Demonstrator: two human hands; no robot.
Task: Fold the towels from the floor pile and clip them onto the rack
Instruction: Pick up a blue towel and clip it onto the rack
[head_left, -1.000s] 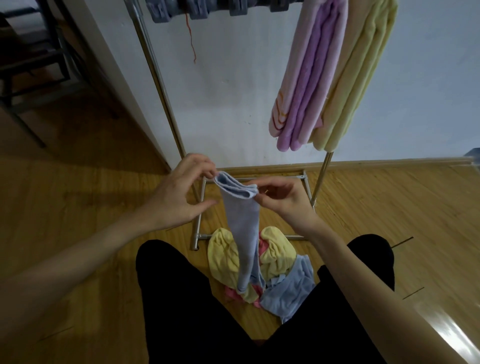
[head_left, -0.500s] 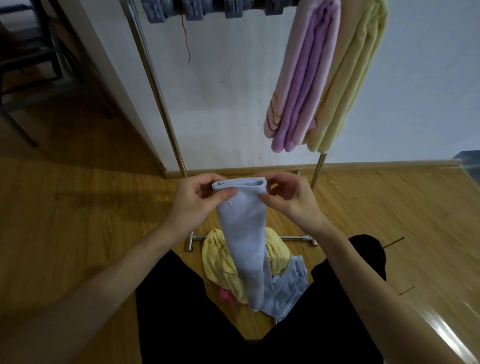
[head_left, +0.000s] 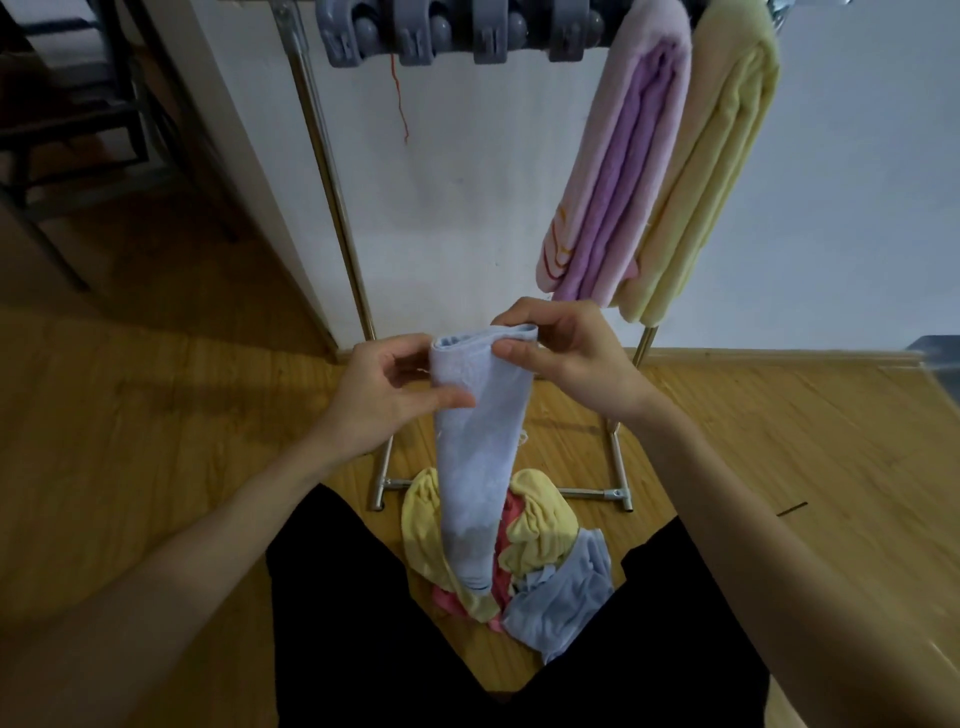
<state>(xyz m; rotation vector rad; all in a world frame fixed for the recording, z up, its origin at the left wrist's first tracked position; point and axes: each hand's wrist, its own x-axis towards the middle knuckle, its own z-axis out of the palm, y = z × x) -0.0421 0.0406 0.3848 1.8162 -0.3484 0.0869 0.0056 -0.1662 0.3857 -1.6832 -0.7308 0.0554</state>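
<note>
A folded pale blue towel (head_left: 478, 457) hangs in a long narrow strip in front of me. My right hand (head_left: 566, 353) pinches its folded top edge from the right. My left hand (head_left: 384, 395) holds its left side, thumb laid across the cloth. Below it on the floor lies the pile (head_left: 540, 561) of yellow, pink and blue towels, between my knees. The metal rack (head_left: 332, 171) stands against the wall. Grey clips (head_left: 452, 31) sit in a row on its top bar. A pink and purple towel (head_left: 618, 171) and a yellow towel (head_left: 706, 171) hang folded at the right.
The rack's base bars (head_left: 618, 467) lie on the wooden floor just behind the pile. A white wall corner (head_left: 249, 171) juts out at the left, with dark furniture legs (head_left: 130, 119) beyond it. A red thread (head_left: 400, 104) dangles from the clips.
The towel's folded top has turned level and risen a little between both hands. My left thumb now lies across the cloth, and the view has tilted up toward the clips.
</note>
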